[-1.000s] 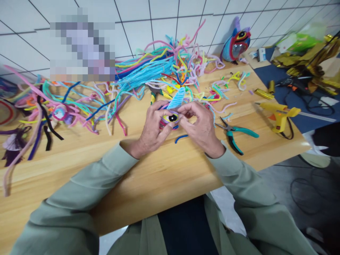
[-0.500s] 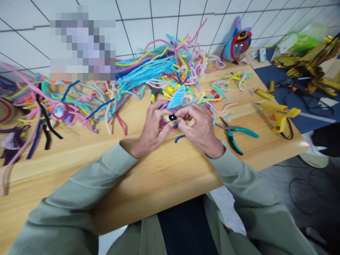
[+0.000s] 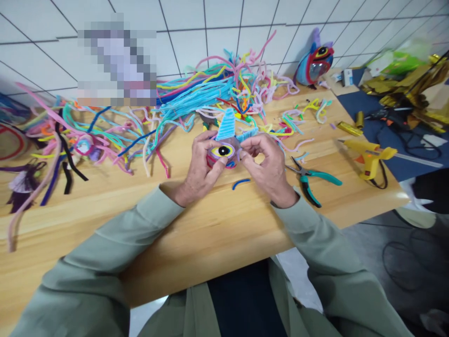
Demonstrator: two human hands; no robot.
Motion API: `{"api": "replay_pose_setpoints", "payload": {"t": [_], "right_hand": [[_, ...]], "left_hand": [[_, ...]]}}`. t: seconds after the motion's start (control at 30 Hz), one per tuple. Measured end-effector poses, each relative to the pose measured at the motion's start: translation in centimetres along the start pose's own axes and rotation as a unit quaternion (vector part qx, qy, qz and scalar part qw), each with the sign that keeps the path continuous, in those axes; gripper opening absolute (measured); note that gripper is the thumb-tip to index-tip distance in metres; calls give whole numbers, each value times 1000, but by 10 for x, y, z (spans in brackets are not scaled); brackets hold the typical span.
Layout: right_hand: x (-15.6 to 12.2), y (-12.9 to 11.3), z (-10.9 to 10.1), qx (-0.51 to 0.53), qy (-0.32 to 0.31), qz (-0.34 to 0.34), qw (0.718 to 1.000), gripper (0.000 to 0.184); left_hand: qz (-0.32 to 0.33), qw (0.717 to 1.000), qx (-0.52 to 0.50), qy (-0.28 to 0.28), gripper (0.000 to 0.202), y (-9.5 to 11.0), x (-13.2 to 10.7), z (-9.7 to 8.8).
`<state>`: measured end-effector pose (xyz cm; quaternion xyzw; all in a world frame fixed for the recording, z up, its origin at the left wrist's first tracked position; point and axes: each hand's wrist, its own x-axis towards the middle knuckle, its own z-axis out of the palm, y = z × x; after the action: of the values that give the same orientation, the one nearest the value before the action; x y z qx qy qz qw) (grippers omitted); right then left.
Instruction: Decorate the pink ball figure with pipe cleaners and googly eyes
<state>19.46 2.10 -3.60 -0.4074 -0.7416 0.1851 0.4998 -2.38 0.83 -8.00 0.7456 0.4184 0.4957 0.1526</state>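
Both my hands hold a small pipe-cleaner figure point(image 3: 223, 149) above the wooden table point(image 3: 210, 234). It has a yellow-and-black eye, a pink and purple body and a light blue fin standing up. My left hand point(image 3: 200, 168) grips its left side, thumb under the eye. My right hand point(image 3: 267, 164) pinches its right side with bent fingers. A short blue pipe-cleaner piece point(image 3: 240, 183) lies on the table just below my hands.
A big tangle of coloured pipe cleaners point(image 3: 196, 100) covers the table's far half. Teal-handled pliers point(image 3: 310, 181) and a yellow glue gun point(image 3: 370, 156) lie to the right. A finished fish figure point(image 3: 314, 61) stands at the back by the tiled wall.
The figure has been turned and raised a little, so its eye now faces me more fully. My right fingers have moved off the eye to the figure's right side.
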Motion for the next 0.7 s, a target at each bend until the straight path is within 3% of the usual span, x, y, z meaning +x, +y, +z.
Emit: {"api": "replay_pose_setpoints", "payload": {"t": [0.2,0.37,0.5,0.63,0.7], "right_hand": [[-9,11,6,-68,-29,54,996,21],[-13,16,7,-49,-66,85,993,31],[-12,17,5,-12,-61,77,995,39],[-10,20,2,4,-70,49,996,39],[-9,21,1,7,-74,34,997,40]], "left_hand": [[6,1000,6,21,63,-10,-2,5],[-6,999,38,4,64,-12,0,4],[17,999,23,33,69,-18,3,7],[37,998,16,51,99,-31,9,12],[28,998,12,53,105,-37,13,13]]}}
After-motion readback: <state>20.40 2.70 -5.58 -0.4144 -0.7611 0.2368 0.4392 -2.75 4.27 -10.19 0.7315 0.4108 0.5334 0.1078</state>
